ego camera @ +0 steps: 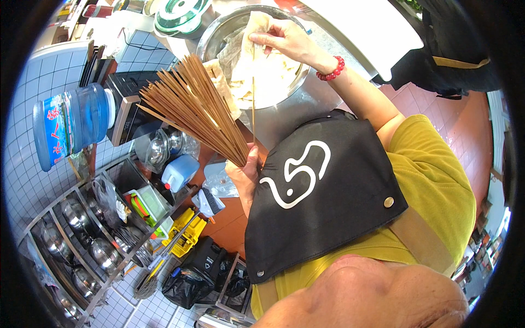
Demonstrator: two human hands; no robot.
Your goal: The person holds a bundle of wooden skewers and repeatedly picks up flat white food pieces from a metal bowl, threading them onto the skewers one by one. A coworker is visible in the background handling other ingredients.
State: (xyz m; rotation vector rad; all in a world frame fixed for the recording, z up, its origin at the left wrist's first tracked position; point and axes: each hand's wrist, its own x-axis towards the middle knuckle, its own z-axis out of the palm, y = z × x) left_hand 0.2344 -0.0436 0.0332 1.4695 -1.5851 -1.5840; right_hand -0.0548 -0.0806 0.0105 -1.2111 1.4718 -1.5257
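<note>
My left hand (243,175) is closed around the lower ends of a thick bundle of thin brown wooden skewers (197,110), which fan out up and to the left. Between thumb and fingers, my right hand (279,36), with a red bead bracelet on its wrist, pinches a pale, soft sheet (258,21) that resembles tofu skin. A single skewer (254,110) runs from this sheet down to my left thumb; glare hides whether it pierces the sheet. Below the right hand, a steel bowl (209,30) holds more pale sheets (283,71), partly washed out by light.
A green-lidded container (182,16) stands beside the bowl. At left are a large water bottle (74,123) and a rack (98,283) of steel bowls. A broom (209,201) and a black bin (205,262) are lower down. Dark clothing (455,53) shows at upper right.
</note>
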